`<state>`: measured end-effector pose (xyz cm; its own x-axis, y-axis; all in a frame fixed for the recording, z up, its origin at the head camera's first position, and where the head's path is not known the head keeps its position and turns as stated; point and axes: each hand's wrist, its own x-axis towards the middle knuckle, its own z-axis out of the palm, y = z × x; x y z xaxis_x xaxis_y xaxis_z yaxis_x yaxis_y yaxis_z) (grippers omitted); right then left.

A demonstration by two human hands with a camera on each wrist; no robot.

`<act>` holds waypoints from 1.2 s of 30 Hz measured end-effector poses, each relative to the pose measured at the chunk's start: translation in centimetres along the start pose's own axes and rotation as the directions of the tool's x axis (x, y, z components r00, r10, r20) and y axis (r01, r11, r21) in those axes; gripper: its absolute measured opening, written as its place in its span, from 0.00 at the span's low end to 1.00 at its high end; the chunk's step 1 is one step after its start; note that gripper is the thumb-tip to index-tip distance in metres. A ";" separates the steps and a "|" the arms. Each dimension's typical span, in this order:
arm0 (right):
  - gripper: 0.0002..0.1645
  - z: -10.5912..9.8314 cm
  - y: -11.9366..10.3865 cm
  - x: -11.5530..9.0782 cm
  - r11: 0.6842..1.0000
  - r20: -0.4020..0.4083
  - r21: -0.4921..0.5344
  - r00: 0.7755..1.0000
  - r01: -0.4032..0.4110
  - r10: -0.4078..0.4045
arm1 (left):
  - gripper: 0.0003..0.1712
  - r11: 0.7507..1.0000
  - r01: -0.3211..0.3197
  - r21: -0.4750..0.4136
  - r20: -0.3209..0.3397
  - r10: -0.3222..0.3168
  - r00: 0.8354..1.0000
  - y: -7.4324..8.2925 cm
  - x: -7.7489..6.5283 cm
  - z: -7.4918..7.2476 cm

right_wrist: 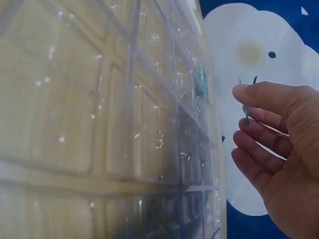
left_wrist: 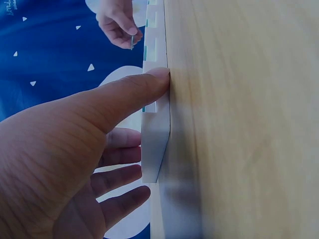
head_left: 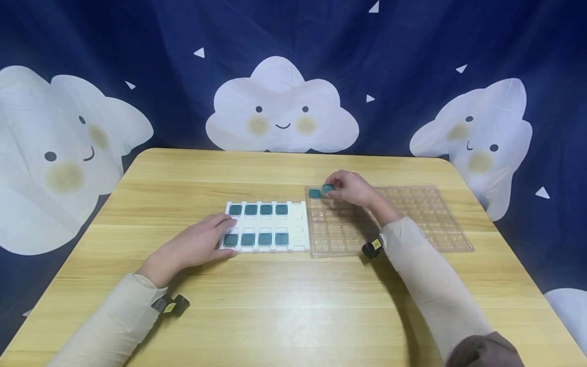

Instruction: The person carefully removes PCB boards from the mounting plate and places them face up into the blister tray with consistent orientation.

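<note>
We cannot see the bit of the white tray [head_left: 270, 224] that lies under the left hand [head_left: 198, 244], and the right hand [head_left: 352, 189] with its pale sleeve [head_left: 426, 275] covers some pockets of the clear tray [head_left: 428, 219], which the right wrist view blurs and cuts off at its left edge. The right hand also hides part of the green square [head_left: 327, 188] it pinches; from that wrist we get only thin slivers, and cannot tell whether they are one piece or two

Pinched green square [head_left: 327, 188], clear gridded tray [head_left: 328, 232] beneath, white tray [head_left: 297, 225] alongside
</note>
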<state>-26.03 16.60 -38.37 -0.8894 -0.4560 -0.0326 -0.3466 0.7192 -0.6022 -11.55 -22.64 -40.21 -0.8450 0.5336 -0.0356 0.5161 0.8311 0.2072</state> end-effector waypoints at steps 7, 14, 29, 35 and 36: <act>0.18 0.2 0.7 0.6 1.000 0.014 -0.020 1.000 -0.017 0.017 | 0.47 1.000 0.001 -0.004 0.000 -0.001 1.000 0.1 0.0 -0.1; 0.17 0.6 1.4 1.0 1.000 0.017 -0.018 1.000 -0.021 0.021 | 0.47 1.000 -0.002 -0.007 -0.001 0.002 1.000 0.1 0.0 -0.1; 0.17 0.4 1.3 1.3 0.997 0.069 -0.067 0.997 -0.035 0.040 | 0.48 1.000 -0.009 -0.005 -0.006 0.009 1.000 0.0 0.2 -0.1; 0.20 0.3 1.1 1.3 0.997 0.089 -0.060 0.995 -0.048 0.054 | 0.48 1.000 -0.009 -0.005 -0.008 0.009 1.000 0.0 0.2 -0.1; 0.20 0.3 1.1 1.3 0.997 0.091 -0.058 0.994 -0.050 0.055 | 0.48 1.000 -0.008 -0.005 -0.008 0.008 1.000 0.0 0.2 -0.1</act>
<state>-27.47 16.68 -39.31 -0.8765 -0.4612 -0.1381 -0.3183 0.7704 -0.5524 -11.69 -22.56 -40.10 -0.8418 0.5392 -0.0264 0.5224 0.8260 0.2120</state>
